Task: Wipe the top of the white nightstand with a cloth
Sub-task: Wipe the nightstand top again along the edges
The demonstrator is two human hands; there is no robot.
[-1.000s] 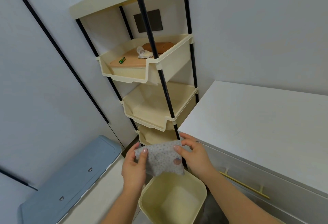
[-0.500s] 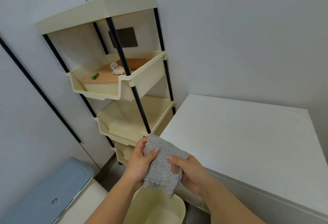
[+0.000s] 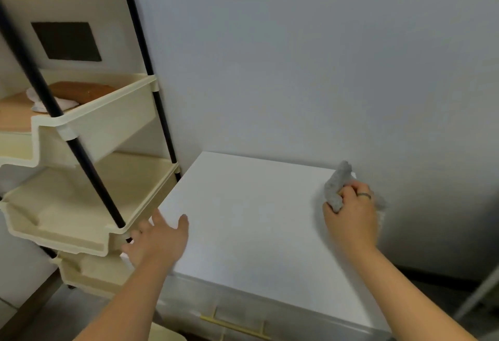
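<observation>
Right hand (image 3: pixel 351 219) now grips the cloth (image 3: pixel 337 182) alone on the nightstand (image 3: pixel 243 232); left hand (image 3: pixel 159 242) released

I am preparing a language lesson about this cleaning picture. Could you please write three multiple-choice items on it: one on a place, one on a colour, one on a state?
1. Where on the nightstand top is the cloth?
A) near left corner
B) far right corner
C) middle

2. What colour are the poles of the shelf rack?
A) black
B) white
C) red

3. How is the left hand?
A) it grips the cloth
B) open, holding nothing
C) curled into a fist

Answers:
1 B: the right hand grips it by the wall at the far right.
2 A: the poles look black against the cream rack.
3 B: its fingers are spread at the top's left edge.
</observation>
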